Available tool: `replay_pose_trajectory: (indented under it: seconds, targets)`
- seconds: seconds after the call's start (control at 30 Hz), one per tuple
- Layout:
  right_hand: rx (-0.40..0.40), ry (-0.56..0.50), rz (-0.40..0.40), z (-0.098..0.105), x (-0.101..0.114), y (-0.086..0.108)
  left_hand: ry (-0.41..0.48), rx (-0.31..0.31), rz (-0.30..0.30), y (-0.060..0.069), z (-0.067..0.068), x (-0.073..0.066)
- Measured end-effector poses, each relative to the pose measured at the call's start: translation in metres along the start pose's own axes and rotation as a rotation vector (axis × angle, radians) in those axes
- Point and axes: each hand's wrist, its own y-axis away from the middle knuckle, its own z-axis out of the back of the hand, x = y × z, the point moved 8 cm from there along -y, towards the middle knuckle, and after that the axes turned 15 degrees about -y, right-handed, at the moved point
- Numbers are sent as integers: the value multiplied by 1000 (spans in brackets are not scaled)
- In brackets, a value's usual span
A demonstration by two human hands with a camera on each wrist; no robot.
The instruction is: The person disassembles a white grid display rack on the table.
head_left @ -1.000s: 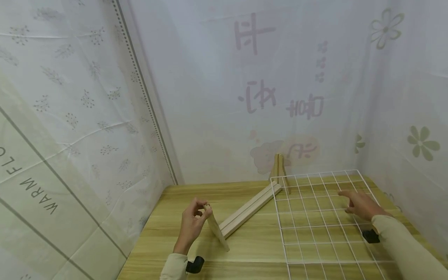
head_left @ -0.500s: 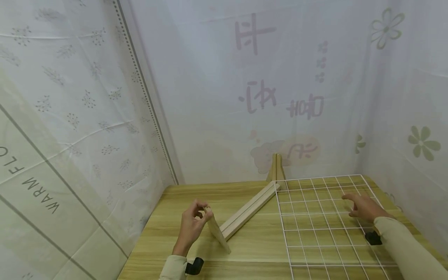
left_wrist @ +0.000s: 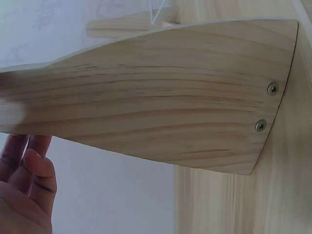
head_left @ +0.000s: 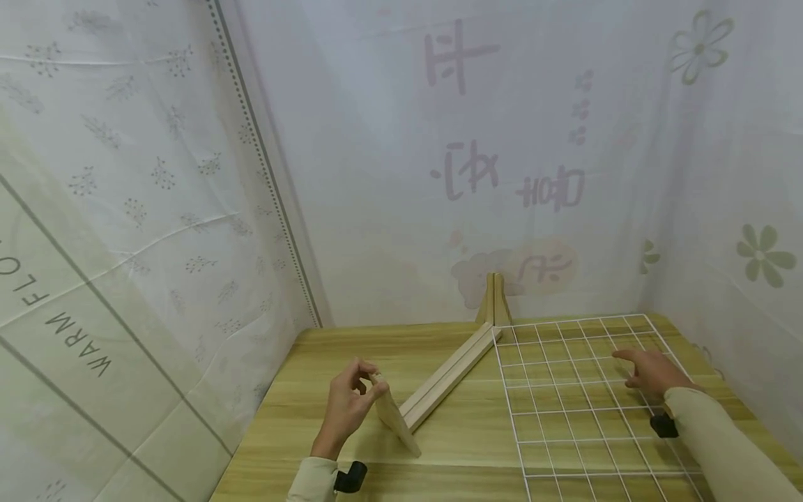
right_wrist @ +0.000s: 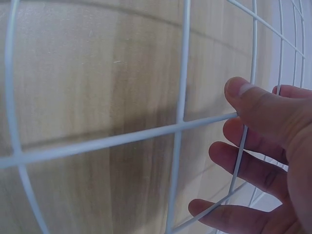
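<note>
A wooden stand lies across the table, made of a long grooved base [head_left: 453,373] with a shaped end panel at each end. My left hand [head_left: 348,401] pinches the narrow top of the near end panel [left_wrist: 170,97], which leans. Two metal screws show near its wide lower edge in the left wrist view. At the far end rises the other upright [head_left: 491,303], split by a slot. My right hand [head_left: 655,373] holds a white wire grid [right_wrist: 180,126] by its wires, thumb on one side and fingers behind. The grid's far left corner meets the stand's far end.
The wood-grain table [head_left: 339,345] lies under both hands. A pale printed curtain [head_left: 376,209] hangs close behind the table and along both sides.
The grid has shifted slightly right and flattened in view, with my right hand on it. The far upright has turned a little. My left hand and the near panel have moved slightly right.
</note>
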Motion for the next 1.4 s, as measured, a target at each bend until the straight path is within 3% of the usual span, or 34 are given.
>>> replay_pose_trajectory:
  seconds: [0.17, 0.27, 0.4, 0.5, 0.57, 0.77, 0.87, 1.03, 1.1, 1.27, 1.4]
  targets:
    - [-14, 26, -11, -4, -7, -1, 2, -8, -56, 3, -8, 10]
    - [-14, 32, -6, -5, -7, -2, 18, 13, -77, 3, -3, -4]
    - [-13, 56, -1, -5, -4, -1, 22, 57, -54, 3, -4, -8]
    - [-12, 70, -6, -6, -2, -2, 34, 84, -43, 6, -12, 3]
    - [-12, 66, -13, -7, -2, -2, 64, 96, -45, 7, -13, 3]
    - [10, 30, -50, -14, -5, -4, 113, 119, -62, 12, -16, -10]
    - [6, 34, -49, -16, -7, -5, 141, 133, -34, 15, -20, -13]
    - [-12, 48, -40, -14, -4, -4, 248, 163, 81, 19, -30, -12]
    - [-11, 58, -46, -15, -2, -5, 266, 180, 96, 21, -33, -15]
    - [1, 85, -78, -17, -3, -6, 322, 273, -4, 21, -44, -34]
    - [-1, 86, -91, -18, -2, -6, 470, 406, -67, 21, -53, -45]
